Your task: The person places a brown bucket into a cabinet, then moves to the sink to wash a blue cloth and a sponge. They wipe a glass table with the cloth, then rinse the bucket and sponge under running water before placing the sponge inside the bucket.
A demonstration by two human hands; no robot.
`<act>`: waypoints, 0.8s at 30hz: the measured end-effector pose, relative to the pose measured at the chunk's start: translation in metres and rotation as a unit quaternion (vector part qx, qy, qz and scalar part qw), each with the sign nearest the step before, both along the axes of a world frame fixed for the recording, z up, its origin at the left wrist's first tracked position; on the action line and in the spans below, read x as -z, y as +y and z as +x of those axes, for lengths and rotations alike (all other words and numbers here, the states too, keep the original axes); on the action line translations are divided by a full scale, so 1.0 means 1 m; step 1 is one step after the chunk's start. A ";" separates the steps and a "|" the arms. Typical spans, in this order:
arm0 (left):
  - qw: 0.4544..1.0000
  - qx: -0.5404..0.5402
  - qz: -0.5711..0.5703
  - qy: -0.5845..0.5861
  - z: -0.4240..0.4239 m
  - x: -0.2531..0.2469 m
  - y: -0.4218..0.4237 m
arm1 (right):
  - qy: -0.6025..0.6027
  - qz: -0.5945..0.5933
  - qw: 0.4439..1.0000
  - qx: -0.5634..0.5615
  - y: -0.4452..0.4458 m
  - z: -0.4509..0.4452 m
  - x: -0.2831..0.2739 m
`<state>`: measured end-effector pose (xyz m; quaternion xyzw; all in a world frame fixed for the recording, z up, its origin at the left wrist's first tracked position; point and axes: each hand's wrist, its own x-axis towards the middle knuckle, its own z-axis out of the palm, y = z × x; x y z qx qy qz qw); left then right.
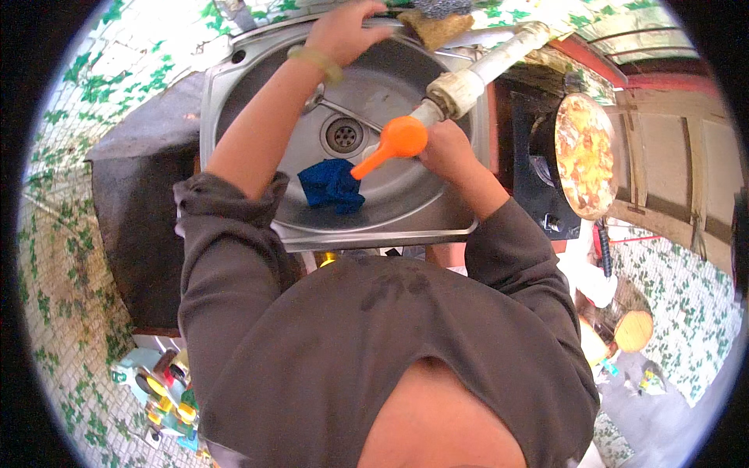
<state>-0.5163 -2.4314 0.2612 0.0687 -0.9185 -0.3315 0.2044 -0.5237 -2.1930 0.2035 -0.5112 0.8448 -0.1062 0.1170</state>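
My left hand (346,34), somewhat blurred, is over the far rim of a stainless steel sink (386,96) with its fingers apart and nothing seen in them. My right hand (449,149) is curled at the sink's right side, partly behind the orange lever (402,138) of a white pipe tap (462,93). Toward this fist runs the thin handle of a long-handled metal utensil (351,113); the grip itself is hidden by the lever. The utensil's head lies beside my left forearm. A crumpled blue cloth (332,186) lies in the basin, nearer me than the drain (344,136).
A yellow-brown sponge (437,28) and a grey metal scourer (443,7) sit behind the sink. Right of it are a black gas stove (538,193) and a round, stained orange-and-white object (585,155). A dark surface (146,222) lies left.
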 end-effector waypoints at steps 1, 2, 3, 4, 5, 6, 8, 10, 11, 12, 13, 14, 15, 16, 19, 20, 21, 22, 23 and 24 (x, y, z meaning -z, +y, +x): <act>0.997 0.040 0.002 -0.059 0.016 0.014 -0.008 | -0.016 -0.045 0.999 -0.025 -0.001 0.002 0.013; 0.990 0.079 0.005 -0.117 0.032 0.028 -0.013 | -0.032 -0.089 0.994 -0.049 -0.002 0.005 0.023; 0.985 0.098 0.007 -0.144 0.052 0.041 -0.013 | -0.043 -0.080 0.994 -0.066 -0.007 0.008 0.030; 0.978 0.117 0.009 -0.170 0.073 0.051 -0.009 | -0.054 -0.072 0.993 -0.082 -0.013 0.014 0.034; 0.968 0.122 0.007 -0.217 0.091 0.057 -0.002 | -0.077 -0.068 0.990 -0.095 -0.019 0.022 0.037; 0.954 0.137 0.021 -0.268 0.107 0.062 0.002 | -0.101 -0.064 0.987 -0.106 -0.024 0.029 0.040; 0.928 0.132 0.041 -0.346 0.131 0.057 0.019 | -0.144 -0.039 0.979 -0.139 -0.034 0.043 0.035; 0.917 0.144 0.015 -0.372 0.154 0.083 0.027 | -0.156 -0.040 0.966 -0.203 -0.037 0.051 0.051; 0.910 0.151 0.001 -0.385 0.163 0.094 0.030 | -0.167 -0.009 0.965 -0.202 -0.035 0.052 0.071; 0.886 0.166 -0.019 -0.433 0.166 0.092 0.033 | -0.177 0.024 0.963 -0.201 -0.038 0.055 0.078; 0.858 0.181 -0.039 -0.479 0.166 0.087 0.038 | -0.183 0.051 0.962 -0.198 -0.038 0.057 0.084; 0.827 0.196 -0.058 -0.523 0.166 0.084 0.041 | -0.188 0.079 0.959 -0.195 -0.039 0.059 0.090; 0.824 0.204 -0.065 -0.525 0.168 0.086 0.043 | -0.189 0.100 0.957 -0.195 -0.041 0.061 0.092; 0.821 0.212 -0.071 -0.526 0.171 0.090 0.045 | -0.177 0.091 0.959 -0.203 -0.042 0.061 0.094; 0.793 0.241 -0.083 -0.554 0.164 0.088 0.054 | -0.111 0.004 0.965 -0.236 -0.039 0.043 0.092; 0.783 0.246 -0.088 -0.564 0.160 0.085 0.057 | -0.114 0.018 0.973 -0.198 -0.035 0.029 0.114; 0.773 0.255 -0.097 -0.573 0.157 0.082 0.058 | -0.116 0.030 0.981 -0.155 -0.029 0.014 0.136; 0.785 0.258 -0.139 -0.545 0.158 0.095 0.059 | -0.102 -0.016 0.987 -0.127 -0.026 0.003 0.138; 0.785 0.256 -0.144 -0.545 0.159 0.106 0.059 | -0.079 0.009 0.991 -0.111 -0.026 -0.004 0.143; 0.786 0.255 -0.149 -0.544 0.158 0.115 0.058 | -0.058 0.036 0.993 -0.096 -0.031 -0.007 0.135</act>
